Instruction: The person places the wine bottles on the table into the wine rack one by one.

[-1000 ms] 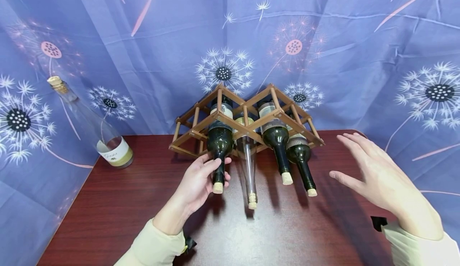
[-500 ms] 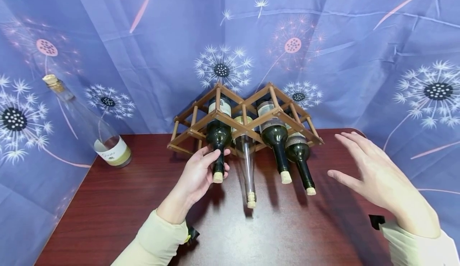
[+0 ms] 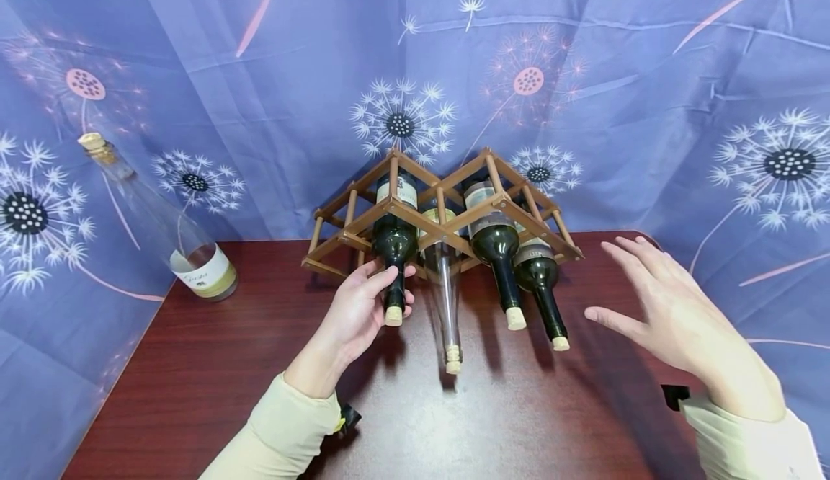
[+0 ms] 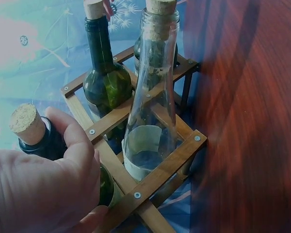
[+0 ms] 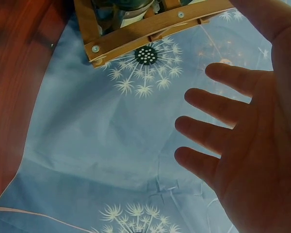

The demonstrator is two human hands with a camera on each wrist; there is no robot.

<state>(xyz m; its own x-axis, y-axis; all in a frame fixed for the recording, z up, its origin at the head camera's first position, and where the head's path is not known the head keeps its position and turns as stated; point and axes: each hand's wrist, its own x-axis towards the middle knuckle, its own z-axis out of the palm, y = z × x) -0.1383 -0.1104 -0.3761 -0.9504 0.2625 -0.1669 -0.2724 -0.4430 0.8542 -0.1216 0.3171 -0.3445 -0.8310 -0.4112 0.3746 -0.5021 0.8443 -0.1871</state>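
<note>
My left hand grips the neck of a dark green corked wine bottle, which lies in the upper left slot of a wooden wine rack. In the left wrist view, the fingers curl round that neck just below its cork. Beside it a clear corked bottle rests in the rack's lower middle slot. Two more dark green bottles fill slots to the right, one higher and one lower. My right hand hovers right of the rack, fingers spread, holding nothing.
A clear corked bottle with a white and yellow label stands upright at the table's back left. The dark red wooden table meets a blue dandelion-print cloth behind the rack and at both sides.
The bottle in my left hand has slid deeper into its slot, its cork end moving back toward the rack. The left hand went with it; the right hand has shifted slightly left.
</note>
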